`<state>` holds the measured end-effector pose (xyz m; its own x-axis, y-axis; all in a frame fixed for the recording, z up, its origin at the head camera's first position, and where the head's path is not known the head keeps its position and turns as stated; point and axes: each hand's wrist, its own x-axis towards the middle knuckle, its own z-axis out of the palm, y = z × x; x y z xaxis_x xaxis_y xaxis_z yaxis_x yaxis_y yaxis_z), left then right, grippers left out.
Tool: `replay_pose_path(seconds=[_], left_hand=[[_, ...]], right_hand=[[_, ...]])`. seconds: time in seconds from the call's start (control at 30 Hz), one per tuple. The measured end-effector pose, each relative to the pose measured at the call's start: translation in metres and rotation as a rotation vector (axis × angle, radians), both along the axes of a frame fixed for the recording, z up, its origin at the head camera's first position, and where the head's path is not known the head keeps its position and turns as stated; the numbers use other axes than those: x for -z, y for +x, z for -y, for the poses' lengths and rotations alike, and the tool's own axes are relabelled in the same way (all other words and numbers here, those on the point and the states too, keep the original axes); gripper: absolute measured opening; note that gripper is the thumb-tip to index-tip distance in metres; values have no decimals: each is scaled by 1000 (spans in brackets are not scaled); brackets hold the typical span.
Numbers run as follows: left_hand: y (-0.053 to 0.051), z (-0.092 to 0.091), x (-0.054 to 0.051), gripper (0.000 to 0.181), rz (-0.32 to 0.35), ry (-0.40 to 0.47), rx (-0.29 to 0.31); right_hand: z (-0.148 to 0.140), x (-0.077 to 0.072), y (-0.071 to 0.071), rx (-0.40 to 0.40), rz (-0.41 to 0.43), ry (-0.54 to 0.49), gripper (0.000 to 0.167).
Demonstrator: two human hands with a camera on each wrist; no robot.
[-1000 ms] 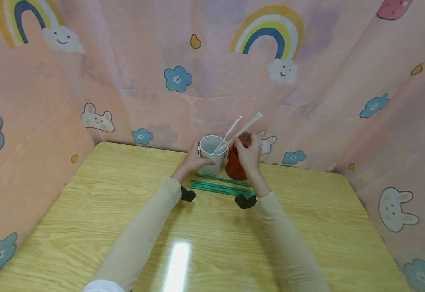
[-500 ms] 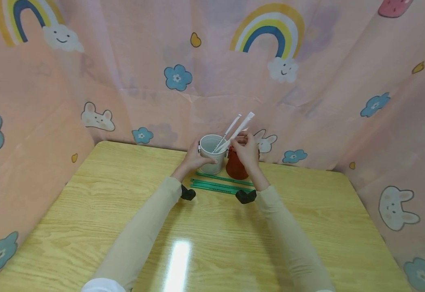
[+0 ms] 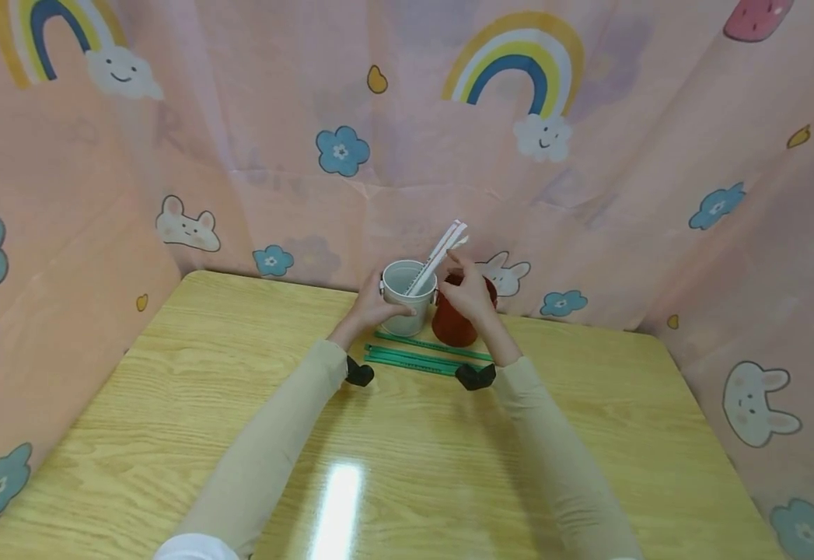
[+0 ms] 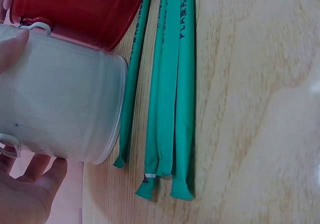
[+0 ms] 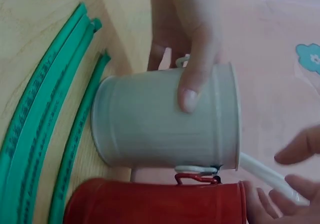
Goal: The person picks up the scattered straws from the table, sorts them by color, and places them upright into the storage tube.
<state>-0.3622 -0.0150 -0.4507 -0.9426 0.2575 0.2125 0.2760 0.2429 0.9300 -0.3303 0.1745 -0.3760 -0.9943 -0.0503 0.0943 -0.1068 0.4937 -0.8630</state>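
Observation:
My left hand (image 3: 370,306) grips a small white bucket (image 3: 413,317) by its side, the thumb across its front. White paper-wrapped straws (image 3: 438,257) stand tilted to the right in this bucket, lying close together. Above a red bucket (image 3: 454,323), right beside the white one, is my right hand (image 3: 471,295). Its thumb and fingers are apart in the right wrist view, near a white straw (image 5: 270,176); whether a fingertip touches the straws I cannot tell. The inside of the red bucket is mostly hidden by the right hand.
Several green-wrapped straws (image 4: 172,98) lie on the wooden table (image 3: 407,451) in front of the buckets, with a single green straw (image 4: 132,91) nearer to their bases. A pink patterned curtain (image 3: 407,210) hangs right behind the table's back edge.
The white straw pinched by my right hand has swung left against the other one in the white bucket. My right fingers have since spread and let it go. The left hand has stayed put.

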Motion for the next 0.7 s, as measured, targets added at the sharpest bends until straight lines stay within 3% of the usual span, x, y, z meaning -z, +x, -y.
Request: replay_pose_path(seconds=[0.13,0.27,0.53,0.7], left_hand=[[0,1,0,92,6,5,10],[1,1,-2,92,5,-6,5],[2,2,-3,91,22,-26,-19],[9,2,-15,90,21,7,22]], right_hand=[[-1,-1,-3,-142,-18,122,71],[-5,-2,-3,-182,-54,148,65],[-25,5,4,-140,-218,111,65],[-44,18,6,-42,-257,90,77]])
